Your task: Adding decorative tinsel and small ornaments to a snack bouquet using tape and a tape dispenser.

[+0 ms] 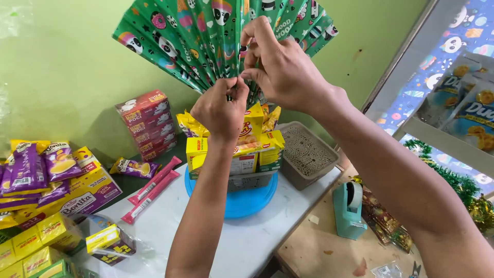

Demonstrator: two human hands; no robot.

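Hands pinching base of pleated green paper fan (pixel 206 36): left hand (pixel 220 110) lower, right hand (pixel 280 69) above; pleats spreading upward.

The scene is brightly and evenly lit with soft, daylight-like light, so colours on the green wall (pixel 62 77) and the white table (pixel 247 242) look strong and no harsh glare shows. Shadows are faint and soft, gathering under the blue disc (pixel 242 203) and along the undersides of the forearms. Focus is fairly sharp in the middle, while the corners look slightly softer and stretched.
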